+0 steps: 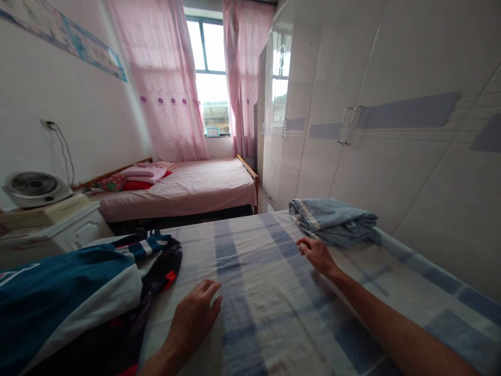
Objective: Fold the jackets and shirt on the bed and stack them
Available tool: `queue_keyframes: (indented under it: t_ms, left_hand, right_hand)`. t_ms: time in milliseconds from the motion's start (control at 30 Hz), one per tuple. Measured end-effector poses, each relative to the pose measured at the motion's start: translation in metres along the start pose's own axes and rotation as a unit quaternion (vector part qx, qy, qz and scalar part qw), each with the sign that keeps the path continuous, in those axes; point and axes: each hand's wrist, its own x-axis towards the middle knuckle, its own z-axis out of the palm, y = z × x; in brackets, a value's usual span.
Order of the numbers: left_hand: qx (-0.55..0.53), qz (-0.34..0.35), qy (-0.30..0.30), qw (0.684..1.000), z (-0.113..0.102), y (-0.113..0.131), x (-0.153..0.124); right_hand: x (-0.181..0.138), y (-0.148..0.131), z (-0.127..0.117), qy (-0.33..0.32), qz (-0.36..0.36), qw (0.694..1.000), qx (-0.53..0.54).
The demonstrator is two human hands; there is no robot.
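Lying right of centre in the frame, the folded denim [338, 222] has its long axis left to right, just above the nearer right hand [318, 255]; the left hand [195, 309], lower down, is well apart. Both look empty, fingers loosely bent.

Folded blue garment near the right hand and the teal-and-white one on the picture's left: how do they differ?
The folded blue garment is a compact stack; the teal-and-white garment lies spread out.
The folded blue garment is fully in frame; the teal-and-white garment runs off the left edge.
The folded blue garment is faded blue; the teal-and-white garment has color blocks.
Shared: neither is in a hand.
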Motion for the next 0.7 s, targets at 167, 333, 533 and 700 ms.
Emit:
queue_keyframes:
  t_ms: [167,333,533,700]
  left_hand:
    - [0.001,0.064,0.110,0.992,0.028,-0.009,-0.003]
    - [0.026,0.100,0.152,0.983,0.035,-0.014,-0.005]
    - [0.048,0.118,0.176,0.976,0.040,-0.018,-0.003]
    - [0.039,0.119,0.183,0.975,0.039,-0.017,-0.002]
  right_hand:
    - [0.056,0.042,-0.052,0.083,0.068,0.990,-0.093]
    - [0.086,0.085,-0.056,0.077,0.137,0.976,-0.152]
    - [0.086,0.103,-0.038,0.086,0.139,0.980,-0.111]
    - [0.120,0.086,-0.074,0.171,0.177,0.968,-0.041]
